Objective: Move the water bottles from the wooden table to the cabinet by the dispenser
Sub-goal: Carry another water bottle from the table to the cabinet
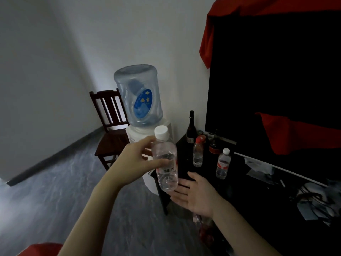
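Note:
My left hand [137, 159] grips a clear water bottle [166, 161] with a white cap, held upright in the air in front of the dispenser [140, 133]. My right hand [193, 194] is open, palm up, just below and right of the bottle's base, fingers straight. On the dark cabinet [238, 182] to the right of the dispenser stand two water bottles: one with a red cap [197, 154] and one with a white cap [223, 163].
A dark wine bottle [191, 128] and small jars stand at the cabinet's back. A large black screen [267, 80] draped in red cloth rises behind it. A wooden chair [110, 126] stands left of the dispenser. Papers lie on the cabinet's right.

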Available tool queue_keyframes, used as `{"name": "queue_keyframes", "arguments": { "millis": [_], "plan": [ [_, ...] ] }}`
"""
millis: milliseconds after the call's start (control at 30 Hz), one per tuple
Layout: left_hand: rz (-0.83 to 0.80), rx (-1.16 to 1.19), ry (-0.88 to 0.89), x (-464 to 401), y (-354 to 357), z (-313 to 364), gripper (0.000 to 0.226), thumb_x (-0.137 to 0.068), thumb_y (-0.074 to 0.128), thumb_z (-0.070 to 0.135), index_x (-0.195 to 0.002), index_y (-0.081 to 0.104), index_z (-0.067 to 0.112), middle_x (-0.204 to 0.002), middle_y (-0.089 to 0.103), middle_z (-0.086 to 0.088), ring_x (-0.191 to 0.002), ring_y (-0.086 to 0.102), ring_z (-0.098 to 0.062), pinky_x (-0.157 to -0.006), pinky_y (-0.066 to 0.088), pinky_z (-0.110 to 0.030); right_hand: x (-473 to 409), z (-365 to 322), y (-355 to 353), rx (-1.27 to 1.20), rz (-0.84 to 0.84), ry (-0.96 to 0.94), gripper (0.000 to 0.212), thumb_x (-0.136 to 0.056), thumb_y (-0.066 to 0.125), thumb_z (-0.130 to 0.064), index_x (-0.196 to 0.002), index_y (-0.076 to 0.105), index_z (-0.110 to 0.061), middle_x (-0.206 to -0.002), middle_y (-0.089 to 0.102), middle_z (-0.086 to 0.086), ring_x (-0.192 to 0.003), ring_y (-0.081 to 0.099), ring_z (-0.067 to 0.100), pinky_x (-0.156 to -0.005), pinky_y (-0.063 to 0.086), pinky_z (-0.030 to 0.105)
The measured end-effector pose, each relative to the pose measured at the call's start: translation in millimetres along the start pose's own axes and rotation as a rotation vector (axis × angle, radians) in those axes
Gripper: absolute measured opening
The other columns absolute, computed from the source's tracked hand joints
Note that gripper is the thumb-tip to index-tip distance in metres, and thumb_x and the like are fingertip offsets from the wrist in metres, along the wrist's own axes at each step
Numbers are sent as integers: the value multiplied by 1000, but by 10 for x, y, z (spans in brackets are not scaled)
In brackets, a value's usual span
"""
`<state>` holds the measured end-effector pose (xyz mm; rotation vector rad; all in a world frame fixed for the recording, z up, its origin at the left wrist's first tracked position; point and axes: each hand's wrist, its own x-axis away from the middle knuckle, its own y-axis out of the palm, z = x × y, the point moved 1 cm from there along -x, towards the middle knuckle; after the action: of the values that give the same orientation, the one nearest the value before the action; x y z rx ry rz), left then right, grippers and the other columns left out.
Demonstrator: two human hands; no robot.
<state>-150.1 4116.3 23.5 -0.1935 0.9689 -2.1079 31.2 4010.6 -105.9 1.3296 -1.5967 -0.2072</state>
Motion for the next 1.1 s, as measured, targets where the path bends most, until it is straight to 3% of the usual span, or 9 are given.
{"name": "queue_keyframes", "arguments": {
  "millis": [133, 267, 333, 433, 500, 633, 800, 967, 1100],
  "plan": [
    [-55, 0, 8, -541, 58, -390, 56, -77, 82, 53, -127, 61, 41, -108, 71, 22, -99, 68, 4, -79, 54, -14, -483, -278, -37, -33, 52, 10, 53, -99, 45, -42, -128, 59, 0, -121, 67, 25, -115, 64, 37, -91, 53, 45],
    [-128, 22, 23, -1224, 65, -843, 49, -77, 84, 48, -121, 61, 47, -105, 72, 23, -97, 68, 1, -82, 56, -20, -1076, -581, -37, -80, 123, 5, 54, -100, 44, -42, -128, 58, 2, -119, 68, 27, -116, 62, 39, -94, 51, 47],
    [-172, 36, 60, -1618, 40, -1056, 50, -77, 85, 44, -120, 61, 52, -106, 70, 29, -97, 68, 2, -82, 55, -17, -1383, -769, 10, -92, 161, -19, 54, -100, 43, -43, -125, 59, 2, -116, 68, 27, -115, 63, 39, -93, 52, 46],
    [-256, 34, 96, -2240, -37, -1362, 54, -77, 86, 41, -125, 63, 48, -105, 71, 26, -95, 69, 0, -84, 56, -18, -1824, -1045, 122, -174, 227, -38, 54, -100, 43, -43, -124, 60, 2, -115, 69, 26, -113, 63, 38, -93, 51, 46],
    [-302, 21, 113, -2610, -68, -1574, 53, -76, 86, 45, -124, 64, 44, -103, 72, 20, -93, 70, -2, -85, 58, -26, -2109, -1221, 178, -193, 251, -53, 53, -100, 43, -44, -123, 61, 0, -114, 70, 25, -112, 64, 38, -92, 52, 47],
    [-398, -3, 173, -3204, 28, -1973, 54, -70, 78, 60, -119, 62, 45, -100, 73, 20, -89, 69, 2, -81, 58, -27, -2682, -1461, 172, -284, 347, -70, 51, -101, 43, -43, -122, 61, 0, -111, 71, 25, -111, 65, 38, -92, 52, 47],
    [-529, -100, 234, -3638, 341, -2376, 52, -72, 74, 69, -118, 55, 54, -83, 62, 33, -80, 60, 13, -63, 41, -9, -3221, -1472, -16, -411, 430, -14, 54, -102, 41, -46, -122, 61, 0, -117, 68, 26, -115, 61, 39, -93, 49, 49],
    [-650, -60, 179, -3894, 708, -2788, 63, -73, 82, 56, -129, 57, 46, -96, 63, 35, -89, 64, 11, -78, 52, -14, -3632, -1490, -301, -473, 518, 14, 48, -102, 40, -45, -121, 60, -5, -128, 60, 23, -125, 52, 36, -99, 45, 48],
    [-709, -31, 143, -3976, 1007, -3039, 68, -65, 71, 63, -128, 52, 50, -104, 59, 42, -98, 60, 18, -84, 53, -13, -3882, -1545, -455, -515, 603, 40, 38, -103, 38, -43, -111, 58, -12, -138, 53, 20, -135, 44, 34, -106, 38, 49]
  ]
}}
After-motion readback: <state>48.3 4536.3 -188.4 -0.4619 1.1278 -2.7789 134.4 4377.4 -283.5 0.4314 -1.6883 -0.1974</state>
